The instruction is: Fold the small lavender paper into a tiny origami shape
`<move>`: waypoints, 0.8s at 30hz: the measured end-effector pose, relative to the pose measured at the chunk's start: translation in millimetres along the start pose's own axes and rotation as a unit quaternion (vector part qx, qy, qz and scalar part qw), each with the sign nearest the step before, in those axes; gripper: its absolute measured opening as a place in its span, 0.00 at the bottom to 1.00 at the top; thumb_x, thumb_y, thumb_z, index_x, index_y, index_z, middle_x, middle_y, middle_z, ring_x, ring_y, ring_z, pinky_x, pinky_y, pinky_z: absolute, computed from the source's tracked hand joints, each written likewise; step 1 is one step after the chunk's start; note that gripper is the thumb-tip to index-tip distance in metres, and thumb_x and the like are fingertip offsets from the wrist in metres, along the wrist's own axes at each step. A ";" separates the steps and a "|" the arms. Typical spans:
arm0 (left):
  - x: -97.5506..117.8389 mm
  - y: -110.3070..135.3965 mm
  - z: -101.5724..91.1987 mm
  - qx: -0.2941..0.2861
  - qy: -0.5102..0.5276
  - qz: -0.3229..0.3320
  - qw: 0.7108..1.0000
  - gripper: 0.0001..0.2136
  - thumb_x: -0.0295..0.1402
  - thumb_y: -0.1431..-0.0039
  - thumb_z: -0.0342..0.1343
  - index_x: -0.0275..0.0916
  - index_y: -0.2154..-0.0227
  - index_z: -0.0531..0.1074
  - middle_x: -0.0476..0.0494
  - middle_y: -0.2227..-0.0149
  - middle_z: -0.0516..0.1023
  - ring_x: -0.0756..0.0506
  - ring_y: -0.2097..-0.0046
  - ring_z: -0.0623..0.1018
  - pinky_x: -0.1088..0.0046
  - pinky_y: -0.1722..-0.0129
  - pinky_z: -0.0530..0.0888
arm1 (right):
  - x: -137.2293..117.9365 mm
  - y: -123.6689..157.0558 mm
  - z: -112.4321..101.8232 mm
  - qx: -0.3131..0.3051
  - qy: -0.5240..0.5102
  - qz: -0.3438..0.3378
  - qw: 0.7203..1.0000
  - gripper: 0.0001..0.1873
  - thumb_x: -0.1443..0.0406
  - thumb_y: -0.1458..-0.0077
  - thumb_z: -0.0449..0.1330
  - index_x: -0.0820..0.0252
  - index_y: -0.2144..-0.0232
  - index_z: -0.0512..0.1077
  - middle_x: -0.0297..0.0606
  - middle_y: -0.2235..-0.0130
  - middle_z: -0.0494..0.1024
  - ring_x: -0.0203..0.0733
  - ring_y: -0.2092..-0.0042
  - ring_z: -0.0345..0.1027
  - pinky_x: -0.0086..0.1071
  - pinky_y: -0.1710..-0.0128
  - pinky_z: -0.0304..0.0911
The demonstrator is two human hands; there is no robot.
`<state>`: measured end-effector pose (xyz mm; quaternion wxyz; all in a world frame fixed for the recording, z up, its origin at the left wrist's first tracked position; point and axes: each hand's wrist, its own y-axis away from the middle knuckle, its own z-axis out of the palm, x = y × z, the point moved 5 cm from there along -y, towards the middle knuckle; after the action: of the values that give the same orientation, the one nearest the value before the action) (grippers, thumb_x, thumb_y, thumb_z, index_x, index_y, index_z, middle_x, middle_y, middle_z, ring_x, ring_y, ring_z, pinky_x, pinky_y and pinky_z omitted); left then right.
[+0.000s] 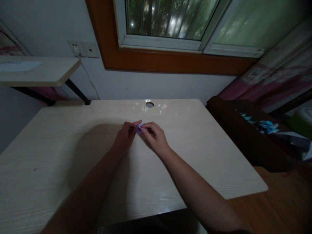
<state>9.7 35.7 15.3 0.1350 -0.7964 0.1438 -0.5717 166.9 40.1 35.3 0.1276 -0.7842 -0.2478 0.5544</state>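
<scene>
A small piece of folded purple paper is held between my two hands, just above the middle of the desk. My left hand pinches its left side between thumb and fingers. From the right, my right hand grips the other side with thumb and forefinger. The fingertips nearly meet and cover much of the paper, so its full shape is hidden.
Under my hands is a pale wood-grain desk with a round cable hole near its back edge. A raised shelf on black legs stands at the left back. A dark wooden piece of furniture stands beyond the right edge.
</scene>
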 end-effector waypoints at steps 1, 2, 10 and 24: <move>0.6 0.0 0.0 0.000 -0.003 0.006 1.000 0.04 0.33 0.34 0.51 0.42 0.60 0.62 0.37 0.45 0.76 0.45 0.47 0.78 0.62 0.49 0.75 | 0.2 0.2 -0.1 0.001 -0.006 0.001 1.000 0.08 0.59 0.39 0.58 0.54 0.60 0.75 0.39 0.62 0.76 0.42 0.60 0.71 0.36 0.59 0.66; 1.2 0.1 0.0 -0.002 -0.006 0.012 1.000 0.04 0.32 0.34 0.51 0.42 0.59 0.62 0.37 0.45 0.76 0.46 0.48 0.78 0.63 0.49 0.75 | 0.6 0.4 -0.2 0.003 -0.012 0.002 1.000 0.08 0.59 0.38 0.58 0.54 0.61 0.75 0.39 0.62 0.76 0.42 0.60 0.71 0.36 0.59 0.66; 6.3 -0.2 -5.4 0.026 -0.037 0.043 0.998 0.03 0.32 0.35 0.52 0.41 0.61 0.66 0.41 0.49 0.78 0.47 0.51 0.79 0.66 0.52 0.77 | 16.1 4.2 7.7 0.001 -0.083 0.069 0.994 0.11 0.56 0.41 0.60 0.55 0.61 0.75 0.39 0.63 0.78 0.41 0.63 0.73 0.35 0.60 0.69; 9.7 1.3 -6.2 -0.016 0.007 0.035 0.999 0.08 0.36 0.34 0.51 0.40 0.57 0.71 0.43 0.58 0.78 0.48 0.60 0.78 0.71 0.58 0.76 | 16.7 3.0 -0.3 0.045 -0.007 0.014 0.999 0.05 0.65 0.43 0.61 0.56 0.63 0.75 0.37 0.63 0.78 0.39 0.64 0.72 0.33 0.62 0.68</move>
<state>6.7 30.4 25.2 0.1407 -0.7889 0.1815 -0.5700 172.3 46.4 20.5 0.1536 -0.7772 -0.2128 0.5719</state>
